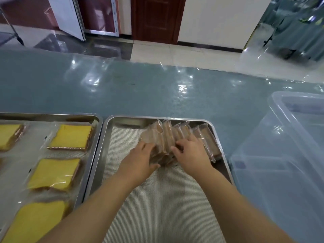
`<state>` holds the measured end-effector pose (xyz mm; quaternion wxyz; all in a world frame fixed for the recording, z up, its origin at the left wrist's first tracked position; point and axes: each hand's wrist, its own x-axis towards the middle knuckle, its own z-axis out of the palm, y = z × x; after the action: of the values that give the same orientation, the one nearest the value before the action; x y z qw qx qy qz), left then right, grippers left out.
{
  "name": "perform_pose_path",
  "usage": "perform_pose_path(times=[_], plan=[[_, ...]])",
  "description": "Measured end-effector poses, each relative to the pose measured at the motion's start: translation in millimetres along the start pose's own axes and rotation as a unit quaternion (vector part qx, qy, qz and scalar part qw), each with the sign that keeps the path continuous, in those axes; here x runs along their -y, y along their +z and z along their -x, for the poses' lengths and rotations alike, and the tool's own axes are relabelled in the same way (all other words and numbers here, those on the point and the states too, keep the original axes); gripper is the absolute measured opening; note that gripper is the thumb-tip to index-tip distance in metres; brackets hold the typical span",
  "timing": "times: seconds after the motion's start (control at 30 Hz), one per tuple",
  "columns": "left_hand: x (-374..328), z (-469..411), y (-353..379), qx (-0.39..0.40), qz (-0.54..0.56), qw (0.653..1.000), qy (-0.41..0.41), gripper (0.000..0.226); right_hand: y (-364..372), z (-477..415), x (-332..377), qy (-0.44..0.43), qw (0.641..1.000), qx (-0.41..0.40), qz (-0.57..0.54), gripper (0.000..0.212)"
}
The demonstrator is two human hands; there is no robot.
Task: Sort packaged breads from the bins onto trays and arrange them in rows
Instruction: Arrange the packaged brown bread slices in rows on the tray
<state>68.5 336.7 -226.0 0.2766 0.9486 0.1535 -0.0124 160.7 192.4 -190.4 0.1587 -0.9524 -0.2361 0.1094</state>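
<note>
light: bright, even | glare: table [122, 95] | edges: bowed, blurred

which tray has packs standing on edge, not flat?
The right tray, mesh-lined: its brown bread packs stand on edge in a row, held by the left hand and right hand. The left tray has yellow cake packs lying flat.

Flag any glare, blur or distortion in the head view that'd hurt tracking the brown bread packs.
Head view: glare streaks on the film-covered tabletop; wide-angle bowing along the middle tray rim; brown bread packs soft, wrappers blurred together between left hand and right hand; clear bin hazy.
</note>
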Motion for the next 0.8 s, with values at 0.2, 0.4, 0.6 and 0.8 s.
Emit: perform_pose_path(times=[0.2,0.4,0.6,0.8], plan=[[3,6,15,-0.078,-0.037,0.996,0.016,0.033,5,11,7,0.000,0.998,-0.066,0.002,0.027],[6,27,11,-0.117,-0.004,0.993,0.019,0.018,13,44,19,-0.005,0.995,-0.087,-0.052,0.024],[6,54,0,-0.091,-0.018,0.994,0.059,0.019,7,82,6,0.044,0.983,-0.060,-0.166,0.017],[24,116,-4,-0.072,0.020,0.995,0.066,0.008,8,131,-24,0.064,0.961,-0.046,-0.264,0.011]])
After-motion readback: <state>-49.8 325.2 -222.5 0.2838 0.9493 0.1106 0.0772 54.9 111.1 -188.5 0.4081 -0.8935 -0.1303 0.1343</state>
